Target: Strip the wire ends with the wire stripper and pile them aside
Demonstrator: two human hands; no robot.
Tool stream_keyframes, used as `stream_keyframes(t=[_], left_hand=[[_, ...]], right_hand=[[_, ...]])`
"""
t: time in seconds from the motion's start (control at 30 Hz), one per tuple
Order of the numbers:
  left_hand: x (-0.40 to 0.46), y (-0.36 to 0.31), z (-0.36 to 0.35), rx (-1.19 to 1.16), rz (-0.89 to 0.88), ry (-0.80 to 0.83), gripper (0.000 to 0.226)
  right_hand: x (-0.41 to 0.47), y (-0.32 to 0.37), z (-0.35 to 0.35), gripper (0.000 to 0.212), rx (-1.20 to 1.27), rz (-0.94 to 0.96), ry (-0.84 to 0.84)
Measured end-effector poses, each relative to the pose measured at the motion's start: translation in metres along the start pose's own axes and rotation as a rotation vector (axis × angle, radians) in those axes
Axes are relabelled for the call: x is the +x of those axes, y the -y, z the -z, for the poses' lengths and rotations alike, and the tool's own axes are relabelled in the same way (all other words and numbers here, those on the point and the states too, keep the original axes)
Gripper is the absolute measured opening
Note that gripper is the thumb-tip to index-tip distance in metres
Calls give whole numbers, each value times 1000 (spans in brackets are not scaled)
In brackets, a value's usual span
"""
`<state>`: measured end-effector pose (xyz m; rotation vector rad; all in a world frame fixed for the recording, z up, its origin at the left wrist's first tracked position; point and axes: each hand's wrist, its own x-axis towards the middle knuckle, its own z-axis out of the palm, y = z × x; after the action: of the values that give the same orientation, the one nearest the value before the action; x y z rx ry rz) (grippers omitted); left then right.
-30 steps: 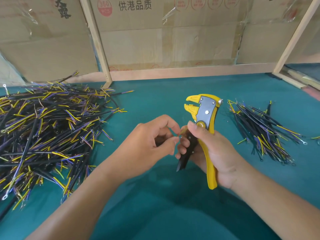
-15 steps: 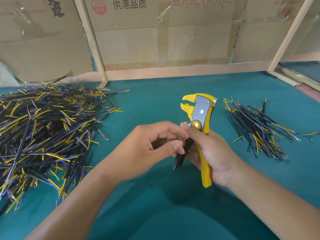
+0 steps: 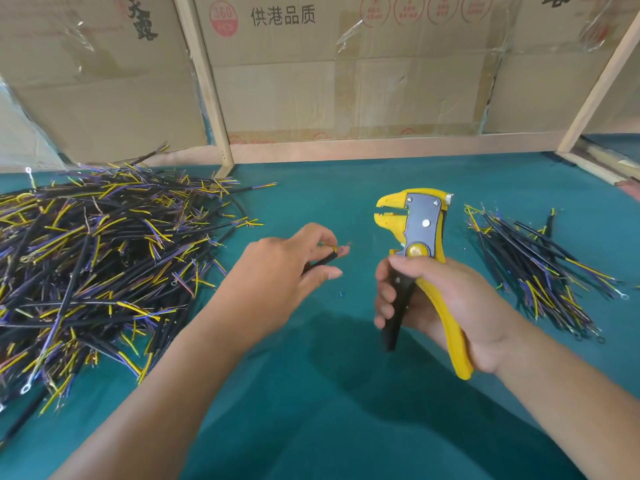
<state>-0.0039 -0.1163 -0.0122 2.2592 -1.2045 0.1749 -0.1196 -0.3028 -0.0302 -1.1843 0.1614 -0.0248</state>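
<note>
My right hand [image 3: 446, 299] grips the handles of the yellow and black wire stripper [image 3: 420, 237], which stands upright with its jaws pointing left and slightly apart. My left hand [image 3: 284, 268] pinches a short black wire [image 3: 323, 259] between thumb and fingers; its yellow and purple ends poke out toward the stripper, a little left of the jaws and below them. A large heap of black wires [image 3: 93, 265] with yellow and purple ends covers the left of the green table [image 3: 329, 393]. A smaller pile of wires [image 3: 533, 268] lies to the right of the stripper.
Cardboard sheets [image 3: 329, 84] in a wooden frame [image 3: 207, 84] wall off the back of the table. A tiny blue scrap [image 3: 341, 293] lies on the cloth between my hands. Another wooden rail [image 3: 602, 77] slants at the far right.
My hands were together at the stripper's pivot; now my left hand has drawn away to the left with the wire, and the stripper's handles have spread apart in my right hand.
</note>
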Motion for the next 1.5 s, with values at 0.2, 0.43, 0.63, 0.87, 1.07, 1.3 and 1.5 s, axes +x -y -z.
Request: stream_keyframes(t=[0.2, 0.43, 0.63, 0.87, 1.07, 1.3, 1.5], left_hand=[[-1, -3, 6, 139, -75, -132, 25], [-1, -6, 9, 136, -173, -248, 27], [-1, -9, 6, 125, -170, -251, 27], [-2, -13, 5, 102, -160, -258, 28], [-2, -11, 2, 68, -144, -249, 22], [-2, -12, 1, 39, -127, -268, 22], [-2, -7, 1, 45, -121, -276, 19]], right_hand=[[-8, 0, 0, 23, -61, -164, 224], [-9, 0, -1, 24, -53, -174, 237], [-11, 1, -3, 23, -29, -165, 255], [-11, -2, -4, 22, -41, -174, 280], [-10, -3, -4, 26, -24, -173, 305], [-11, -2, -5, 26, -26, -170, 284], [-10, 0, -5, 26, 52, -94, 219]])
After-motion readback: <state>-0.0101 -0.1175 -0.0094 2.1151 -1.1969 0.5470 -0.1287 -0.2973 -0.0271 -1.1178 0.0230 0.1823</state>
